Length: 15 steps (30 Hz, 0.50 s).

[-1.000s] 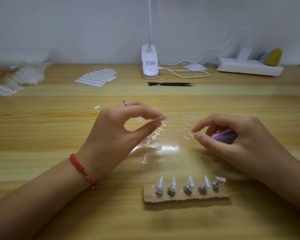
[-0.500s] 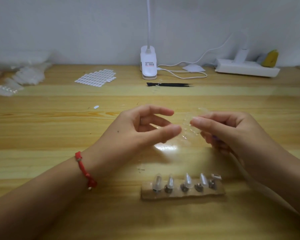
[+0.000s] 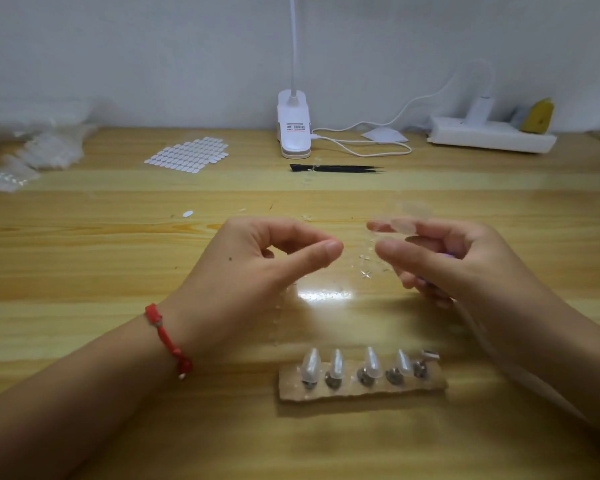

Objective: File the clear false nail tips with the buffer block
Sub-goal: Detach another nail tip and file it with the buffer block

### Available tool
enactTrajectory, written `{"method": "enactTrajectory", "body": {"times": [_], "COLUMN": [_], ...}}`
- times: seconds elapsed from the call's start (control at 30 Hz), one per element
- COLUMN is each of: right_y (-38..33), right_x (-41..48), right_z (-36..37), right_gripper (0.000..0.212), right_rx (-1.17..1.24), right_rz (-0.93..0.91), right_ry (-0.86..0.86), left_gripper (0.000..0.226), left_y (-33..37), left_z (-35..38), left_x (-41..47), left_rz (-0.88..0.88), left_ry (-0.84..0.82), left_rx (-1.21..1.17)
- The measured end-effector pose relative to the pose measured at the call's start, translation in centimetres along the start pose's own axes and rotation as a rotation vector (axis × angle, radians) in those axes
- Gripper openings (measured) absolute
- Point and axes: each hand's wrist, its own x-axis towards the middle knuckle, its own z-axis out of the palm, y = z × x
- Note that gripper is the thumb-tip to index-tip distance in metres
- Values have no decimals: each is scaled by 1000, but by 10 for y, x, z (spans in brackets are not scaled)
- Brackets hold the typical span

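The right hand pinches a clear nail tip, long axis nine-to-three, at two o'clock from the loosely curled, seemingly empty left hand.

Single head-worn, wide-angle view. The camera looks forward and down across a wooden table toward the wall along the top of the frame. The left hand and right hand lie close, at mid-frame, forearms entering from the lower corners.
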Motion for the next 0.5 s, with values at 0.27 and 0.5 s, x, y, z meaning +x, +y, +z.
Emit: {"method": "enactTrajectory", "body": {"times": [0.27,0.5], "right_y": [-1,3], "right_x": [-2,1], "right_z": [4,-5], "right_gripper": [24,17], "right_rx": [-32,122], "right_rz": [-59,96], "right_ry": [26,-273], "left_gripper": [27,13], "left_y": [-1,7], "left_z": [2,0], "left_x": [-2,-3], "left_rz": [-35,-82], "left_ry": [50,-163], "left_rx": [-25,-145]}}
